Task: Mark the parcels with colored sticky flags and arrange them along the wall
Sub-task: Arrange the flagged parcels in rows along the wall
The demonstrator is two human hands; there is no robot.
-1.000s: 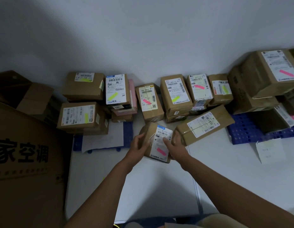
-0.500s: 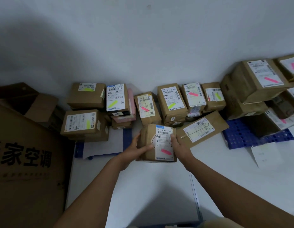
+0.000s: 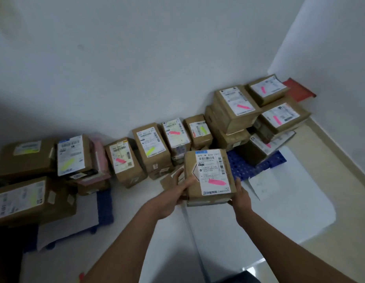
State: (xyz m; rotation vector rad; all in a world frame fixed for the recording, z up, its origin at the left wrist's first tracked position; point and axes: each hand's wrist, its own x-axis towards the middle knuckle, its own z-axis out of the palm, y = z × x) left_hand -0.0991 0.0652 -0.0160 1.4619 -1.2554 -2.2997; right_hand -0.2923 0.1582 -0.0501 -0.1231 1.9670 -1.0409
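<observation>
A brown cardboard parcel (image 3: 210,176) with a white label and a pink sticky flag (image 3: 216,182) is lifted off the floor between both hands. My left hand (image 3: 173,193) grips its left side with the fingers along the edge. My right hand (image 3: 240,196) holds its right lower corner. Behind it a row of flagged parcels (image 3: 151,148) stands along the white wall (image 3: 136,68), some with pink flags, some with yellow-green ones. A flat parcel (image 3: 169,180) lies on the floor, mostly hidden behind the held one.
A taller stack of pink-flagged parcels (image 3: 236,107) fills the right corner over a blue plastic pallet (image 3: 245,166). More boxes (image 3: 20,199) and a second blue pallet (image 3: 105,203) sit at the left. White sheets (image 3: 263,186) lie on the floor. A red object (image 3: 299,89) leans at the far right.
Both hands have lifted the pink-flagged parcel from the floor and carried it to the right. The view has turned right, showing the corner stack.
</observation>
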